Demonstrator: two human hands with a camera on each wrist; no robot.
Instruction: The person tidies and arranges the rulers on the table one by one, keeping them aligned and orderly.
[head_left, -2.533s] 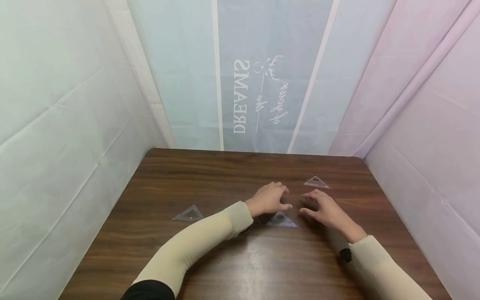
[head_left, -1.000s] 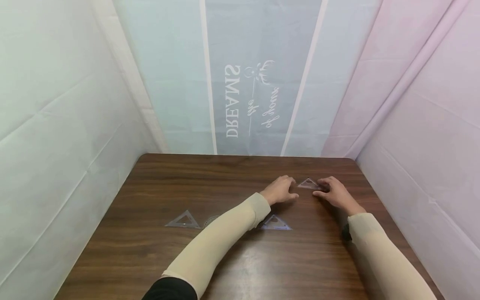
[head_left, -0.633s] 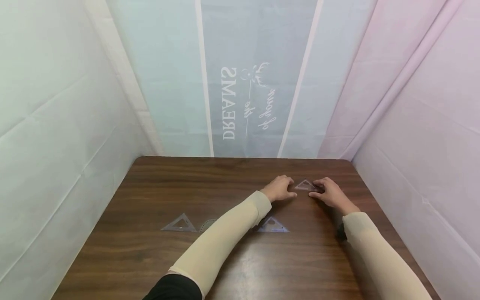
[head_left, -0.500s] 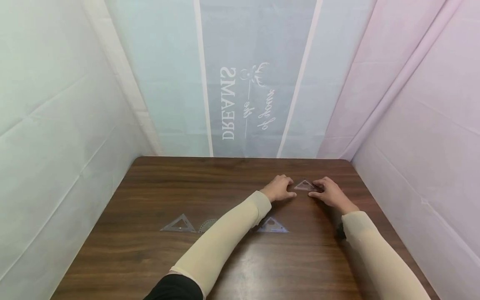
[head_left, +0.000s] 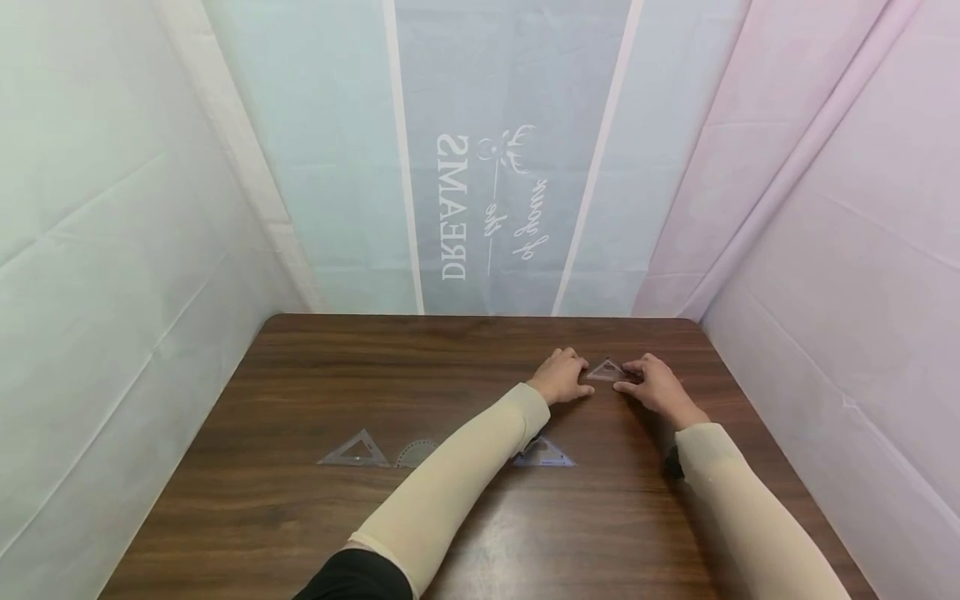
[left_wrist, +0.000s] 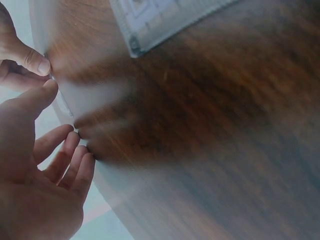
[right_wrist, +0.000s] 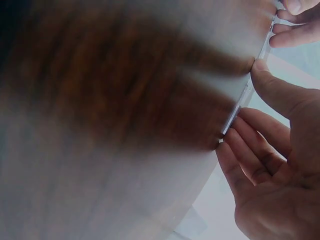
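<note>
A small clear set square lies flat near the far right of the table. My right hand pinches its right corner between thumb and fingers; in the right wrist view its thin edge runs past the fingertips. My left hand is at the left corner, with thumb and fingers spread loosely on either side of it. Whether they touch it I cannot tell. Partly under my left forearm lies a bluish set square. A clear protractor and another set square lie further left.
The brown wooden table ends at a back wall covered by a printed cloth. White cloth hangs at the left and pinkish cloth at the right. In the left wrist view a marked clear plastic corner shows close by.
Both hands have gone from above the bluish set square to the small one at the back. My right hand has come to its right corner, and the left has closed in from the other side.
</note>
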